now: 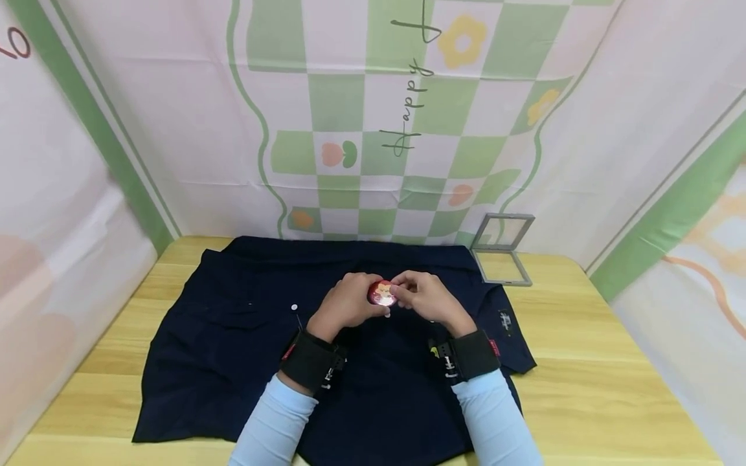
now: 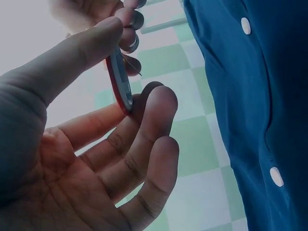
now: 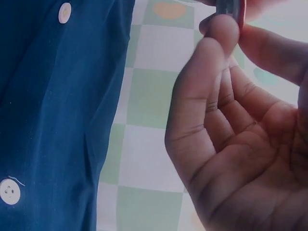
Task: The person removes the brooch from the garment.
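Note:
A round red pin badge (image 1: pixel 381 294) with a pale picture on its face is held up above a dark navy shirt (image 1: pixel 233 362). My left hand (image 1: pixel 348 301) grips its left edge between thumb and fingers. At its right edge, my right hand (image 1: pixel 429 299) pinches it with thumb and fingertip. Seen edge-on in the left wrist view, the badge (image 2: pixel 119 82) shows its back, where a thin pin needle (image 2: pixel 134 66) sticks out. White buttons (image 3: pixel 64 13) run along the shirt's front. Only the rim of the badge (image 3: pixel 233 9) appears in the right wrist view.
The shirt lies spread over a light wooden table (image 1: pixel 594 362). A grey square frame (image 1: pixel 524 265) stands opened at the back right, beside the shirt. Behind the table hangs a green-and-white checked cloth (image 1: pixel 338 103), with pale cloth at both sides.

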A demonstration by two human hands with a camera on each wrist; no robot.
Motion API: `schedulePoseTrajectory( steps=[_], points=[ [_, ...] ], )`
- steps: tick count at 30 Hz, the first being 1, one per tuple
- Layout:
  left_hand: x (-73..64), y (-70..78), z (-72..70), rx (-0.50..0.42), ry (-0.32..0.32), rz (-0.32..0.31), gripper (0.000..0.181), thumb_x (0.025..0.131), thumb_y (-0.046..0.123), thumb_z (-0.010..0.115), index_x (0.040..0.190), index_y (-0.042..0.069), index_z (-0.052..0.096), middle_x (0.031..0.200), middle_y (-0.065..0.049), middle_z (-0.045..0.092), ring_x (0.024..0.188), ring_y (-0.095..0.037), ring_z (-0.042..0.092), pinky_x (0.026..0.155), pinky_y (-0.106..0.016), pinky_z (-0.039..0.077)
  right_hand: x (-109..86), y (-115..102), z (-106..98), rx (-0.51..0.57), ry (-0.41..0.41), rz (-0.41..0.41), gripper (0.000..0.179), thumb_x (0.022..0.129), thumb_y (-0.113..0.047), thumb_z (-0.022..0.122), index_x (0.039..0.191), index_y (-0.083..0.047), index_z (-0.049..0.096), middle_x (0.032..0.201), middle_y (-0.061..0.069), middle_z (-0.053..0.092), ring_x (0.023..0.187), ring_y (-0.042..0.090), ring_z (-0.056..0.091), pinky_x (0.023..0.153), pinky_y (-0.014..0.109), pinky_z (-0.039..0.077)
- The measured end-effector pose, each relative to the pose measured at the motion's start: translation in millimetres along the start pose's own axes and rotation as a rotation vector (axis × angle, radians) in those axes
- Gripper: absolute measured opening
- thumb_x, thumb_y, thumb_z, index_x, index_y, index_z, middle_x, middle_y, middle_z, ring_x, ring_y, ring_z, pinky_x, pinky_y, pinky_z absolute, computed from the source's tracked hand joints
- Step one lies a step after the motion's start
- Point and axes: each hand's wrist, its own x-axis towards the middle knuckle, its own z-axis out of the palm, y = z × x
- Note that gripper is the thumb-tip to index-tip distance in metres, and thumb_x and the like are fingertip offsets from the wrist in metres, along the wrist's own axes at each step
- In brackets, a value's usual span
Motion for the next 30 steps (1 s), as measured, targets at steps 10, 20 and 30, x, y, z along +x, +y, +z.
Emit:
schedulePoseTrajectory(
  steps=[10, 20, 30],
  points=[
    [-15.4, -13.7, -7.2, 0.000, 0.022, -0.055, 0.057, 0.085, 0.031, 0.078, 0.132, 0.005, 0.060, 0.114, -0.011, 0.066, 0.084, -0.014, 0.061, 0.070, -0.030, 0.049, -7.9, 3.7, 2.8, 0.049, -0.005, -0.058, 0.021, 0.100, -0.018, 0.058, 0.114, -0.004, 0.065, 0.095, 0.014, 0.070, 0.082, 0.028, 0.068, 0.071, 0.029, 0.053],
    [-26.7, -23.3, -20.9, -0.078, 0.113, 0.016, 0.057, 0.085, 0.032, 0.077, 0.130, 0.001, 0.061, 0.104, -0.009, 0.068, 0.071, -0.008, 0.058, 0.062, -0.023, 0.048, -6.7, -2.5, -0.2, -0.034, 0.049, -0.280, 0.017, 0.097, -0.015, 0.063, 0.111, -0.007, 0.067, 0.094, 0.009, 0.070, 0.080, 0.022, 0.067, 0.069, 0.026, 0.052],
    [-28.8, -31.1, -18.1, -0.162, 0.145, 0.028, 0.052, 0.086, 0.029, 0.077, 0.127, 0.000, 0.063, 0.097, -0.010, 0.068, 0.062, -0.007, 0.055, 0.056, -0.021, 0.046, -3.3, -3.0, 15.4, -0.135, 0.123, -0.425, 0.017, 0.093, -0.010, 0.068, 0.109, -0.007, 0.068, 0.102, 0.006, 0.063, 0.083, 0.014, 0.064, 0.073, 0.025, 0.054]
  ],
)
